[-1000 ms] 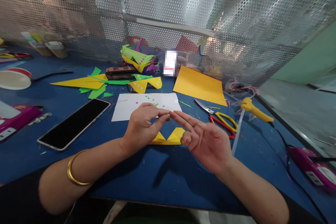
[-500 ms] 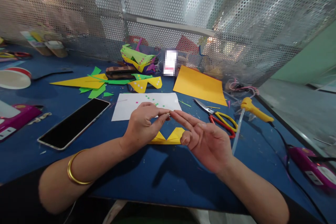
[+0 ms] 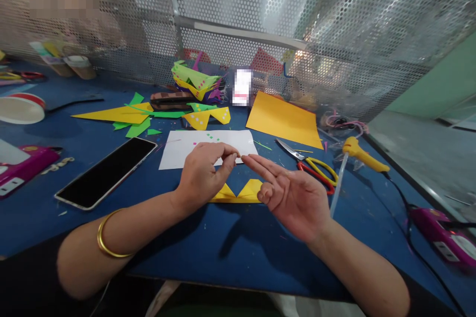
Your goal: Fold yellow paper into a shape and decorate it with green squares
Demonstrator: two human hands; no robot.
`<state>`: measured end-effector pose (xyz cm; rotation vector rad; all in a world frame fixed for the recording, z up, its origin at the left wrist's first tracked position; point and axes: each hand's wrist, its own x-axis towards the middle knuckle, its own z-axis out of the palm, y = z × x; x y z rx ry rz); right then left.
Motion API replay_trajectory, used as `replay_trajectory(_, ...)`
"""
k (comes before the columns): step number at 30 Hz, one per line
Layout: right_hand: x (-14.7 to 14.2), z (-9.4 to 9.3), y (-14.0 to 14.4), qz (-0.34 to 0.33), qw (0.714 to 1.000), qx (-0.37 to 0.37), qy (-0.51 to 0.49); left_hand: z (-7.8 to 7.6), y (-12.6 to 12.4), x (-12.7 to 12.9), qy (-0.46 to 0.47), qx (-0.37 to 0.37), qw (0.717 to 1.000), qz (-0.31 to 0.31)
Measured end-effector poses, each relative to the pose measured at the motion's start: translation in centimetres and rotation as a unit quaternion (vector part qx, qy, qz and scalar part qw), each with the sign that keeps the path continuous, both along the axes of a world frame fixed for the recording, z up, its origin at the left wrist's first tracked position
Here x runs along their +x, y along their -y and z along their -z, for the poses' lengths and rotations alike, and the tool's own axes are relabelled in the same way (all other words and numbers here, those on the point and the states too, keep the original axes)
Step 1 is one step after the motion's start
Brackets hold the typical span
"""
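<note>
Two hands: the left hand [image 3: 203, 176] and the right hand [image 3: 293, 198] meet fingertip to fingertip just above the blue table [image 3: 230, 252], over the near edge of the white sheet [image 3: 208, 147].
Left grip: thumb and forefinger are pinched together at the tip; whatever sits between them is too small to make out, so I cannot tell whether it holds a piece.
Right grip: palm up, fingers loosely spread, holding nothing; its forefinger tip points at the left pinch, close to it.
Work piece: the folded yellow paper [image 3: 238, 192] lies flat on the table just under and between the two wrists, partly hidden by the left hand.
Small bits: tiny green and pink squares [image 3: 210, 136] dot the white sheet, just beyond the fingers.
Doing it well: judging by the pinch, this is fine fingertip work, so keep both wrists low and steady and move only the fingertips.
Care: a light pinch is best; squeezing hard would likely crease or drop something so small.
Nearby: scissors [image 3: 310, 166] and a glue gun [image 3: 362, 154] lie to the right, a phone [image 3: 106, 171] to the left, all well apart from the hands.
Elbow room: the glue gun's cord runs near the right forearm, so that arm is best kept in.
</note>
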<state>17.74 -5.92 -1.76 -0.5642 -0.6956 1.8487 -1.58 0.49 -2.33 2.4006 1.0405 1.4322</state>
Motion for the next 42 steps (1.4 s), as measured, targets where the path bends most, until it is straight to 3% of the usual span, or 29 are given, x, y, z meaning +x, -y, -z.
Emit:
replay_trajectory(8,0.0,0.0,0.01,0.001,1.0,-0.003,0.003,-0.07,0.05,-0.03,0.039,0.022,0.998,0.032)
replay_trajectory(13,-0.02,0.08,-0.11,-0.014,1.0,-0.003,-0.003,-0.15,0.3,0.07,0.059,0.035,0.998,0.017)
replay_trajectory(25,0.49,0.52,-0.3,-0.051,0.998,0.019,0.009,-0.52,-0.38,-0.29,-0.008,0.005,0.997,0.073)
replay_trajectory(36,0.13,0.11,-0.06,-0.001,1.0,-0.009,0.023,0.03,-0.2,-0.13,-0.011,-0.062,0.996,0.061)
replay_trajectory(42,0.69,-0.12,-0.5,0.046,0.998,-0.015,0.03,-0.35,-0.46,-0.19,0.048,-0.105,0.993,0.037)
